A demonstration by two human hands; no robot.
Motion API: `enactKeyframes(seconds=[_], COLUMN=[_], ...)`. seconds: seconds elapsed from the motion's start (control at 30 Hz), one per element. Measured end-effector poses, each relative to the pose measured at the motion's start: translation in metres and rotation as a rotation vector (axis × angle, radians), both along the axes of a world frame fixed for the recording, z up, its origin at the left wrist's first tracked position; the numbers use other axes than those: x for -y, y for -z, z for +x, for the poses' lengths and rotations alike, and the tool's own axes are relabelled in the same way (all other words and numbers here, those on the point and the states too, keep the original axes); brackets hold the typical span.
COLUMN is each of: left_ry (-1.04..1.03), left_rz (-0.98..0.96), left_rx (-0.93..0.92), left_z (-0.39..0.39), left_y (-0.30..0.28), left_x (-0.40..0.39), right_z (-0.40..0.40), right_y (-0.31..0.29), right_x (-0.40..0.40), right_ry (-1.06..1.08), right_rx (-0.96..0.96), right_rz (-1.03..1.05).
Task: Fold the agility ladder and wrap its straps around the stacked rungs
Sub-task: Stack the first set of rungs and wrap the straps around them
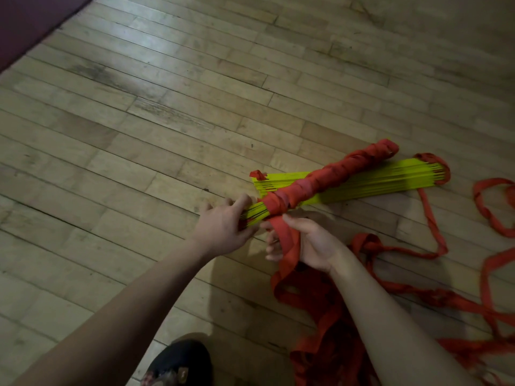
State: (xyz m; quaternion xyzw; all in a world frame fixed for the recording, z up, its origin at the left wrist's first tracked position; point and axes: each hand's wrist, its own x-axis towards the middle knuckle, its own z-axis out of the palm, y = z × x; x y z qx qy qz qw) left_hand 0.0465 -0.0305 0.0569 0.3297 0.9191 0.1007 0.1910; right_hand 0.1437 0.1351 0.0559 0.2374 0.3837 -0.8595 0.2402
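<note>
Floor (167,107): pale wooden boards under everything; dark red strip at far left corner.
Loose straps (434,305): red webbing sprawled in loops near right and far right, some knotted; likely to snag or twist on the way in, so best fed flat and shaken free first.
Stacked rungs (362,181): yellow-green bundle lying on floor right of centre, fanned slightly at far right end; needs squeezing square before the next turn.
Wrapped section (334,174): red spiral already covering a second bundle from far right down to near end, crossing over the yellow stack.
Right hand (309,243): palm up, fingers curled round the working strap (287,240) just below the wrap; keep tension, lay each turn beside the last.
Left hand (223,224): fingers spread and fairly straight, pressing the near left rung ends, holding nothing closed.
Shoe (178,363): dark toe at near edge, apart from the straps.
</note>
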Motion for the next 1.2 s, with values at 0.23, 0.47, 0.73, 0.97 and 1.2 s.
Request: enactKeyframes(seconds=[0.23,0.47,0.73,0.97,1.2], left_ry=[-0.002,-0.018,-0.061,-0.311,-0.252], left_rz=[0.055,0.211,0.331,0.544,0.185], left_rx=[0.162,0.266,0.180,0.100,-0.217], left_z=[-0.005,0.006,0.020,0.021,-0.020], left_y=[-0.003,-0.004,-0.009,-0.001,-0.001], left_x=[-0.001,-0.009,-0.012,0.008,0.025], right_z=[0.008,0.027,0.018,-0.005,-0.026], right_y=[-0.006,-0.018,-0.027,-0.029,-0.026], right_x=[-0.003,-0.009,-0.014,0.004,0.017], right_ry=[0.005,-0.047,-0.034,-0.062,-0.227], right_rx=[0.037,0.023,-0.050,-0.087,-0.106], right_rz=[-0.084,0.021,0.132,0.187,0.169])
